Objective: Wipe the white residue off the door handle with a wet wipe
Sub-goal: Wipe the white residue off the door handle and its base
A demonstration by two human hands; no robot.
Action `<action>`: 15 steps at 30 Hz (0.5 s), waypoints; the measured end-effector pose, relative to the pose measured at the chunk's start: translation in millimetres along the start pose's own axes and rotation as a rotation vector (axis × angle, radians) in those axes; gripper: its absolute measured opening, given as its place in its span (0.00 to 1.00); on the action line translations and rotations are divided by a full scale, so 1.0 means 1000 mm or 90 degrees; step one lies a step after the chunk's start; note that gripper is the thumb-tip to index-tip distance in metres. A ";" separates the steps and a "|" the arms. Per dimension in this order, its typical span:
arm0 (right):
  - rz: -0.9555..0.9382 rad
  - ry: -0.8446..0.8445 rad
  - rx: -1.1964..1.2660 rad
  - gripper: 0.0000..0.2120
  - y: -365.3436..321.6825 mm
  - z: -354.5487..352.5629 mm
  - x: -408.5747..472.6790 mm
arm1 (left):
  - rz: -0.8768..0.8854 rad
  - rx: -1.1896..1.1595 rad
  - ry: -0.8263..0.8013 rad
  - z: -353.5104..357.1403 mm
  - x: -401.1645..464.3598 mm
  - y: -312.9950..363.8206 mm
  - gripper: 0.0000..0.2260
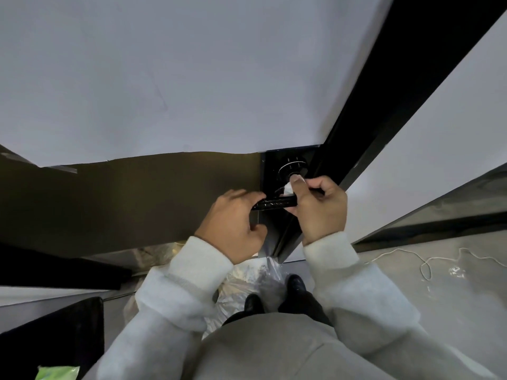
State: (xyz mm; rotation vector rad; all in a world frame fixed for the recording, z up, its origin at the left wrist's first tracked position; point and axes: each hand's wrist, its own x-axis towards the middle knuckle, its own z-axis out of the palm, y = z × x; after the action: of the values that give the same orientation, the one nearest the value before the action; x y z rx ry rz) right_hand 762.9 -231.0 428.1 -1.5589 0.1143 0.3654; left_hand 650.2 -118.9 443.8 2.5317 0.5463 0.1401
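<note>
At the door's edge, the left hand (pixel 233 215) grips the black door handle (pixel 274 204) by its free end. The right hand (pixel 318 207) pinches the wet wipe (pixel 288 189) against the handle's neck. The wipe is probably soft and limp; bunch it under the fingertips. The handle is rigid.

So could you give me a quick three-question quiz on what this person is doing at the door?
1. True or false: the right hand pinches the wipe.
2. Which hand grips the free end of the handle? A left, B right.
3. Fill in: the wipe sits near the handle's ____ end, by the round base.

Key: 1 true. 2 A, the left hand. 3 pivot.
</note>
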 end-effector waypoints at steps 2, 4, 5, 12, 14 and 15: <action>0.034 -0.008 0.037 0.14 0.001 -0.011 -0.003 | -0.002 0.002 -0.001 0.000 0.000 0.000 0.27; 0.053 -0.030 0.069 0.12 -0.001 -0.021 -0.013 | -0.001 0.000 0.002 0.001 -0.001 0.000 0.27; 0.052 -0.038 0.072 0.10 -0.001 -0.023 -0.015 | 0.000 0.001 0.002 0.001 0.000 0.000 0.27; 0.004 0.015 -0.039 0.10 -0.003 0.011 0.009 | 0.004 0.017 -0.003 0.001 -0.001 0.002 0.28; -0.040 0.015 -0.086 0.08 -0.003 0.011 0.007 | 0.005 0.023 -0.002 0.002 -0.002 0.003 0.28; -0.065 0.012 -0.114 0.06 -0.002 0.008 0.006 | 0.003 0.026 0.000 0.003 -0.002 0.003 0.28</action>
State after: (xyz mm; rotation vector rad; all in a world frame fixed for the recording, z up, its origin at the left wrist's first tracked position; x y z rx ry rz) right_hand 768.0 -222.2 428.5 -1.7380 0.0174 0.2866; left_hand 650.0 -123.1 443.2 2.5723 0.5486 0.1316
